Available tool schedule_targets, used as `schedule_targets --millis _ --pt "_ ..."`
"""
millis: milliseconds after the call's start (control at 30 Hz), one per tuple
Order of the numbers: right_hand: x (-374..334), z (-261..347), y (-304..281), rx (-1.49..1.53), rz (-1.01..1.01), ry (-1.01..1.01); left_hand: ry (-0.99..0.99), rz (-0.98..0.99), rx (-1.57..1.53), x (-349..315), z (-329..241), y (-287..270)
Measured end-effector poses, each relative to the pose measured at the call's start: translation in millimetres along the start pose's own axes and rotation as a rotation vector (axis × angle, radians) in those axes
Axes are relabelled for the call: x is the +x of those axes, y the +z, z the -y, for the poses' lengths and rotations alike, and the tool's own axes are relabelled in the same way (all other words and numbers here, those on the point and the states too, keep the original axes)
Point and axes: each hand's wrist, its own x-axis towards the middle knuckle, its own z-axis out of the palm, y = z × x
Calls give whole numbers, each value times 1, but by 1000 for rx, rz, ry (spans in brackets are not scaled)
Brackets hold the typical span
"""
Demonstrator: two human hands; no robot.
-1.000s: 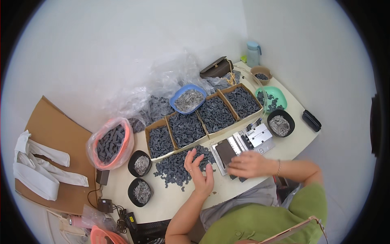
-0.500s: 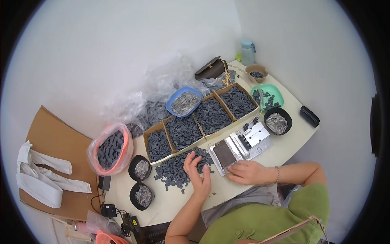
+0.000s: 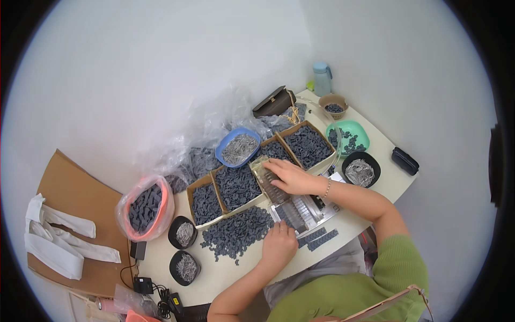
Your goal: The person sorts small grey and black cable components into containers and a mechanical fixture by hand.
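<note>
My right hand (image 3: 289,177) grips a see-through, brownish slotted plate (image 3: 274,189), tilted up in front of the divided box. Beneath it on the table sits a metal fixture (image 3: 304,213) with a row of dark grey pieces (image 3: 289,216) in its left part. My left hand (image 3: 280,244) has its fingers bent together at the fixture's near left edge; the fingertips press against it. Two strips of joined dark grey pieces (image 3: 322,240) lie in front of the fixture. Left of it spreads a loose pile of small dark grey pieces (image 3: 236,231).
Behind stands a divided cardboard box (image 3: 214,189) of grey pieces, a blue tray (image 3: 238,146) of metal pins on it. Black bowls of pins (image 3: 184,268) (image 3: 360,169) flank the work. A green tray (image 3: 348,137), a flask (image 3: 322,79) and a pink-rimmed basket (image 3: 167,206) stand around.
My right hand has gone from the fixture's near edge up and left, raising the plate. My left hand has moved from above the pile to the fixture. Two strips now show in front.
</note>
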Motion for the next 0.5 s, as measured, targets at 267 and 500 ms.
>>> schedule_targets --millis 267,500 --pt "0 -90 -65 -256 -27 159 4 166 -52 18 6 -5" --pt "2 -108 -60 -531 193 44 -515 -398 -262 28 118 -61"
